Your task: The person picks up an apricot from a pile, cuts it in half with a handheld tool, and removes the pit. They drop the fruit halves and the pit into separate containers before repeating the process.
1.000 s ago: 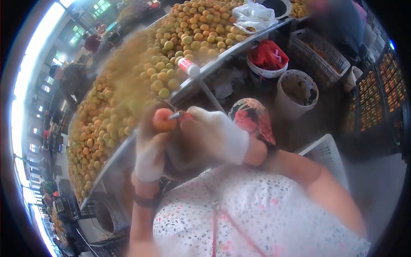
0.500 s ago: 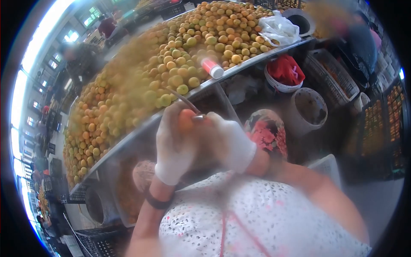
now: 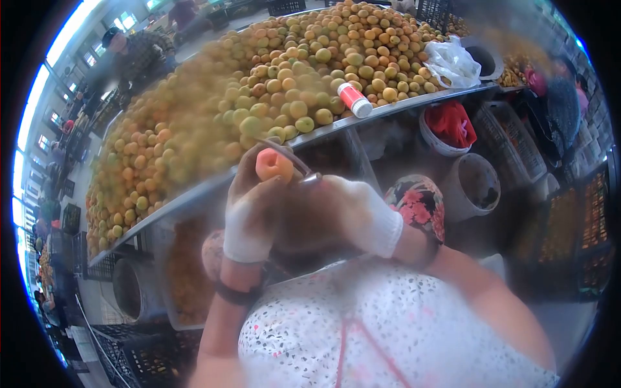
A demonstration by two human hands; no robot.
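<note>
In my gloved left hand (image 3: 249, 207) is an orange-pink fruit that looks like an apricot (image 3: 274, 165), with a cut or dent in its upper face. My fingers wrap round its lower and outer sides. My right hand (image 3: 352, 210), also in a stained white glove, is closed on a curved knife (image 3: 291, 157). Its thin metal blade reaches left, over the near side of the fruit, and its handle is mostly hidden in my fist. Both hands are close together above my lap, just in front of the table's metal edge (image 3: 388, 108).
A big heap of apricots (image 3: 284, 97) covers the table ahead. On its edge lie a red-and-white bottle (image 3: 356, 100) and a white plastic bag (image 3: 453, 63). Below right stand a bucket with red cloth (image 3: 446, 126), a white bucket (image 3: 475, 184) and crates (image 3: 511, 139). Other people work further off.
The view has shifted, so the table and bottle sit further right. The apricot in my left hand now shows its cut face, and the blade lies more plainly across it.
</note>
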